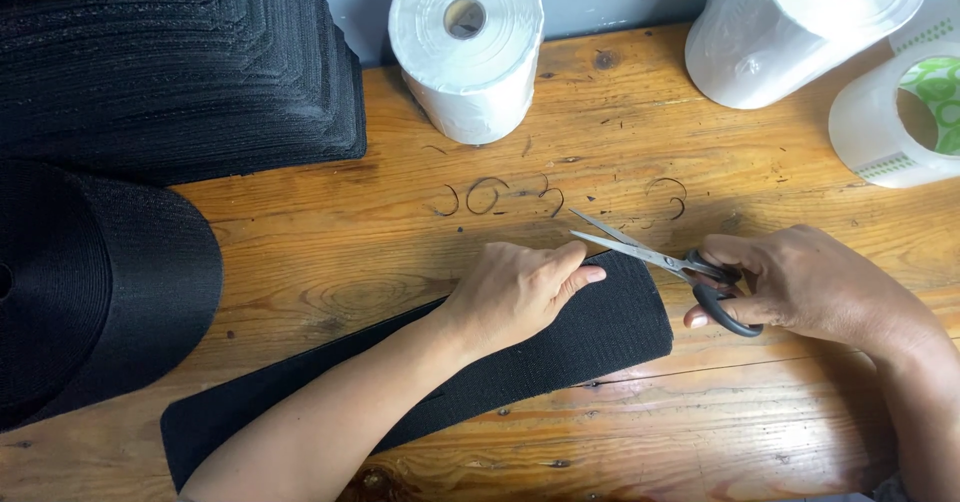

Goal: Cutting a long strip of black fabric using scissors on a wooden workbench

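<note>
A view from above of a wooden workbench [640, 142]. A long strip of black hook-and-loop fabric [600, 332] lies diagonally across the near part of the bench, running from the near left up toward the middle, its rounded end just right of centre. The left hand [515, 292] rests flat, palm down, on that end, fingers stretched out and pressing the strip to the wood without gripping it. The right hand [800, 282], just right of the strip's end, holds a pair of black-handled scissors [665, 262], thumb and fingers closed through the loops. The blades are slightly parted, pointing left toward the far corner of the strip, close to the left fingertips. Thin curved black trimmings [485, 197] lie scattered on the wood beyond the hands. At far left sits a tall stack of cut black pieces [180, 62], with a large black roll [90, 282] nearer. A white plastic roll [468, 47] stands at far centre, and more rolls [800, 27] lie at far right.
</note>
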